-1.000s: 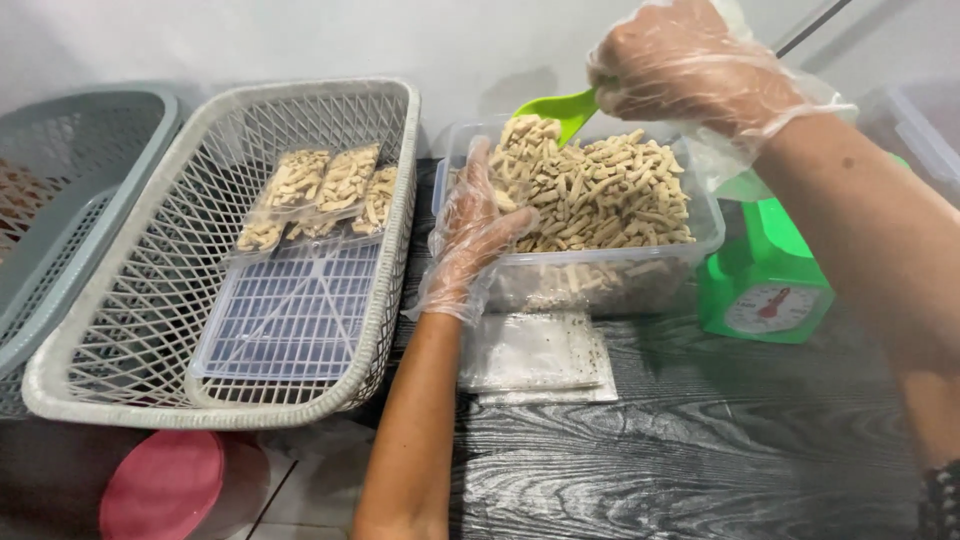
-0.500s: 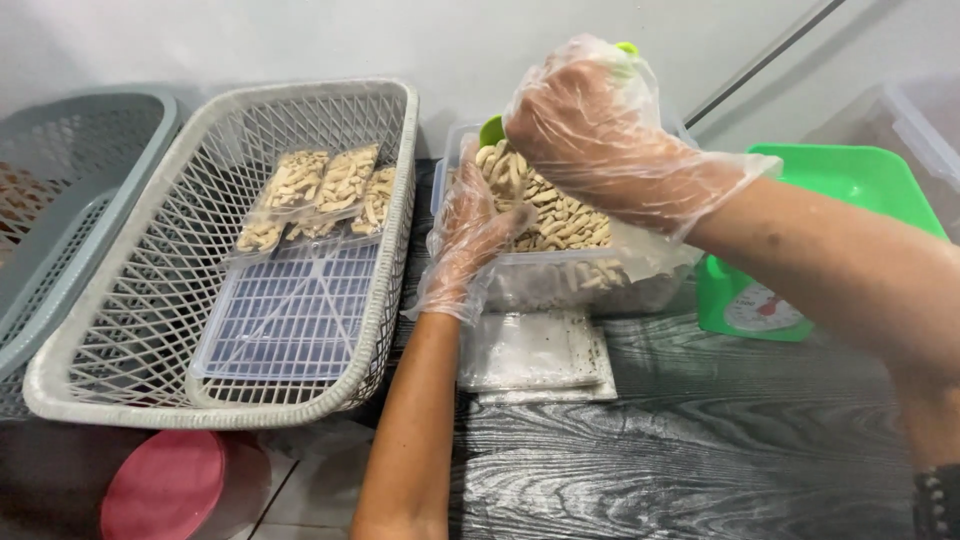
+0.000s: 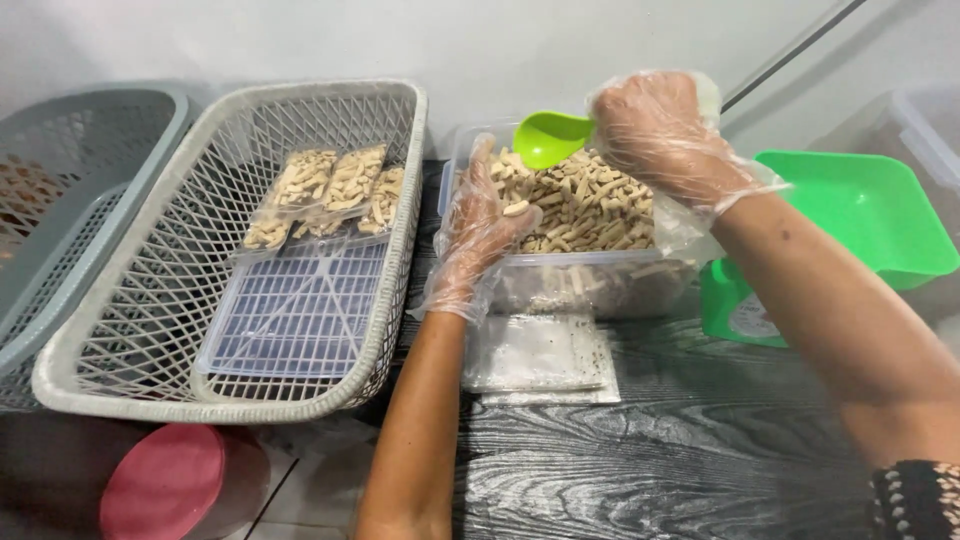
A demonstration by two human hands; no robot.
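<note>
A clear plastic tub (image 3: 600, 282) full of pale stick snacks (image 3: 590, 205) stands on the dark wood-grain table. My right hand (image 3: 665, 135), in a thin clear glove, grips a lime green scoop (image 3: 552, 137) held above the snacks at the tub's far left. My left hand (image 3: 478, 235), also gloved, rests on the tub's left rim with the fingers spread, a snack stick lying near the fingertips. A small stack of empty clear bags (image 3: 540, 355) lies on the table just in front of the tub.
A white mesh basket (image 3: 150, 330) to the left holds three filled snack bags (image 3: 325, 195) and a clear lid (image 3: 300, 320). A grey basket (image 3: 70, 180) sits further left. A green scale with tray (image 3: 860, 230) stands right. A pink lid (image 3: 165, 485) lies below.
My right hand swung the scoop from above the tub's far side down across the snacks, then lifted it to the tub's far left. My left hand stayed on the rim.
</note>
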